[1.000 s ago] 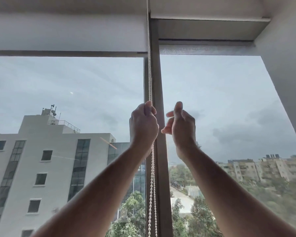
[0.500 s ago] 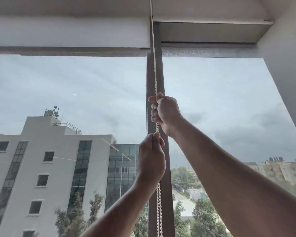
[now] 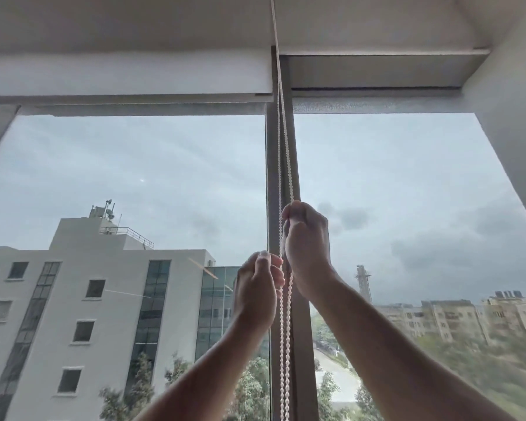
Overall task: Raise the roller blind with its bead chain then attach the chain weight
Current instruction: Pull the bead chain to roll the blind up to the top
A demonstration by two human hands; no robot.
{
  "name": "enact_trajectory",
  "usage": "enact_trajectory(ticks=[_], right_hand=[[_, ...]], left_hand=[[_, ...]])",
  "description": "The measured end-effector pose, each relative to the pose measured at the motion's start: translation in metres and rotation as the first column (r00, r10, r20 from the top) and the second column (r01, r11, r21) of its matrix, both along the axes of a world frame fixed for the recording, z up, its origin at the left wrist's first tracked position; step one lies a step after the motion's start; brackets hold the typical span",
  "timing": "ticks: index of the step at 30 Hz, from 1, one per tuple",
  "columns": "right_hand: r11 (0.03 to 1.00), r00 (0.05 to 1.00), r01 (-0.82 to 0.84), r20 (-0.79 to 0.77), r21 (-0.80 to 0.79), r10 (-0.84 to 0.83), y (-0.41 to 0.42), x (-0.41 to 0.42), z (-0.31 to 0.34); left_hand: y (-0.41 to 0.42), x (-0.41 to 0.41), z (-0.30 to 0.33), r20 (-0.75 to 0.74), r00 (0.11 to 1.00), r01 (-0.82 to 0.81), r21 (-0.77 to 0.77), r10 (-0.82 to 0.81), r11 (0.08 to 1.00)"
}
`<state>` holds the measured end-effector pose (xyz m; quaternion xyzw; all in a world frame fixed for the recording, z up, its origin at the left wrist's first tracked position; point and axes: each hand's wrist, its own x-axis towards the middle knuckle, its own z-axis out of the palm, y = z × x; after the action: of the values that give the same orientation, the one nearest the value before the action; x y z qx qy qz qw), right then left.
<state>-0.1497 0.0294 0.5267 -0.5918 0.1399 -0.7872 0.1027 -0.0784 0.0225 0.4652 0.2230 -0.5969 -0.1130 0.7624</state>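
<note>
The bead chain (image 3: 287, 165) runs vertically before us. Our right hand (image 3: 308, 244) grips it above; our left hand (image 3: 257, 291), seemingly pinching it, has dropped lower.

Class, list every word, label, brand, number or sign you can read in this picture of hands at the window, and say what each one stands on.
None: no readable text appears anywhere.
The bead chain, the roller blind, the left hand and the right hand bear no lettering.
The grey building outside shows no sign or number.
</note>
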Motion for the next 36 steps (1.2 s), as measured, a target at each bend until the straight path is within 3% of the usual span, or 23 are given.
enact_trajectory(ticks=[6,10,14,16,20,23,27,32,36], right_hand=[[0.996,0.999,-0.001,-0.043,-0.084,-0.003,-0.009,0.001,-0.036],[0.994,0.997,0.046,-0.052,-0.103,-0.052,-0.017,0.002,-0.049],[0.994,0.997,0.037,-0.066,-0.104,-0.044,-0.016,-0.004,-0.049],[0.997,0.992,0.014,-0.121,-0.07,-0.022,-0.015,-0.008,-0.048],[0.97,0.94,-0.222,-0.243,0.1,0.24,-0.013,-0.023,-0.05],[0.966,0.948,-0.206,-0.212,0.156,0.236,-0.012,-0.034,-0.045],[0.977,0.975,-0.178,-0.112,0.119,0.192,-0.009,-0.038,-0.013],[0.976,0.972,-0.142,-0.165,0.167,0.169,0.011,-0.035,0.036],[0.954,0.952,-0.209,-0.18,0.216,0.249,0.026,-0.023,0.06]], left_hand=[[0.017,-0.004,0.047,-0.023,0.998,0.062,-0.017,-0.063,0.998],[0.033,-0.018,0.078,0.111,0.98,0.162,0.021,-0.164,0.987],[0.04,-0.027,0.094,0.013,0.958,0.286,0.056,-0.287,0.956],[0.038,-0.029,0.094,0.019,0.967,0.254,0.028,-0.254,0.967],[0.036,-0.027,0.091,0.037,0.998,0.042,-0.038,-0.041,0.998],[0.034,-0.024,0.09,0.029,0.997,-0.076,-0.055,0.078,0.996],[0.034,-0.018,0.088,0.009,0.998,-0.057,-0.057,0.058,0.997],[0.037,-0.015,0.072,0.032,0.999,-0.011,-0.086,0.014,0.996],[0.034,-0.018,0.046,0.029,0.999,-0.037,-0.076,0.039,0.996]])
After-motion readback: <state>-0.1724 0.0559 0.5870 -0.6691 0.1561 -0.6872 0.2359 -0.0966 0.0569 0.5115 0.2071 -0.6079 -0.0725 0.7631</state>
